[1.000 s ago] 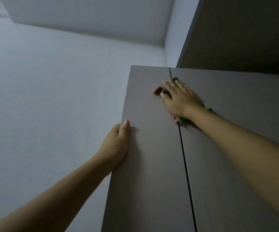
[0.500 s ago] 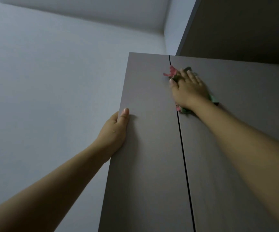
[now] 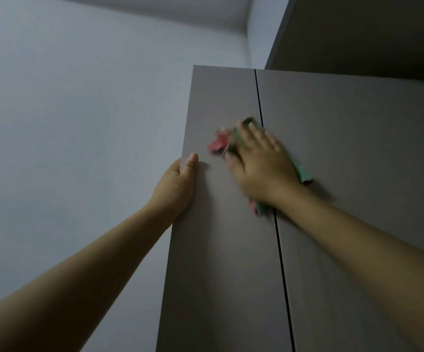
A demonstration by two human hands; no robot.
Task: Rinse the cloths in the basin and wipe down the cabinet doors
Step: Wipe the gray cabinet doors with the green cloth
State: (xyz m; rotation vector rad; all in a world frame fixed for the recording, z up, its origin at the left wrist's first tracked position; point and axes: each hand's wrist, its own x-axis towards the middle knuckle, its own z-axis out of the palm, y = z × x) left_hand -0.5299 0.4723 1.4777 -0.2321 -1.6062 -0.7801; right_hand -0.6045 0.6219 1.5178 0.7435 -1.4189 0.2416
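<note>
High on the left cabinet door (image 3: 221,250), our right hand (image 3: 261,168) flat, fingers spread, pressing the pink-and-green cloth (image 3: 220,143) across the door gap (image 3: 279,250), our left hand (image 3: 178,186) gripping the door's outer edge, thumb on its face.

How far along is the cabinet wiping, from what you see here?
Mid-wipe. The right hand presses a pink and green cloth flat against the upper part of the grey-brown left cabinet door, across the seam, while the left hand grips that door's outer edge. Which areas are already clean cannot be told. No basin shows, so rinsing cannot be judged.
</note>
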